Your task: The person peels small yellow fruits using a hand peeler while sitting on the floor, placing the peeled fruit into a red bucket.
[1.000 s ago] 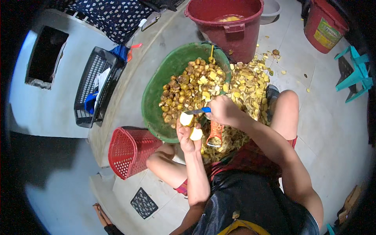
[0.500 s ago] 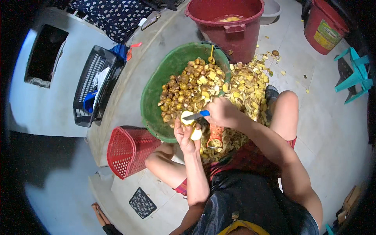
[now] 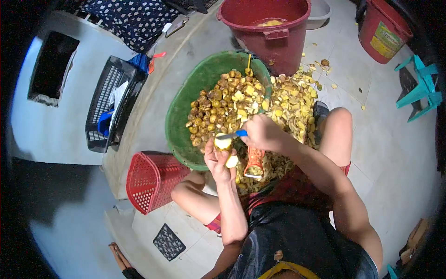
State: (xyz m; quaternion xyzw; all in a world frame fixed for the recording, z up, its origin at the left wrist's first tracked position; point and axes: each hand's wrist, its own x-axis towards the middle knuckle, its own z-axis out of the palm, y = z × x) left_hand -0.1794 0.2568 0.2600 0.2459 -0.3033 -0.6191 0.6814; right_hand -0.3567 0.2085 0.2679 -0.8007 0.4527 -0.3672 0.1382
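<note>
My left hand (image 3: 218,163) grips a potato (image 3: 222,144) with a pale cut face, its fingers wrapped round it. Lower against the same fingers sits a second pale yellow piece (image 3: 232,161). In my right hand (image 3: 261,132) is a small knife (image 3: 241,133) with a blue handle, its blade lying against the potato's cut face. Just beyond both hands stands a green tub (image 3: 179,128) of brown and yellow potatoes (image 3: 216,104). A heap of peelings and yellow pieces (image 3: 297,100) spreads beside it, under my right forearm. An orange-red slotted thing (image 3: 254,162) is below my right hand.
A large red bucket (image 3: 290,49) with yellow pieces inside stands behind the tub. Left are a red perforated basket (image 3: 160,176) and a black crate (image 3: 100,107). A turquoise stool (image 3: 418,88) and another red bucket (image 3: 383,32) stand right. Another person's hand (image 3: 120,255) shows lower left.
The knife blade has shifted slightly over the potato's face, and the potato has tilted a little in my left hand. Both hands keep their holds, and the whole view has drifted slightly.
</note>
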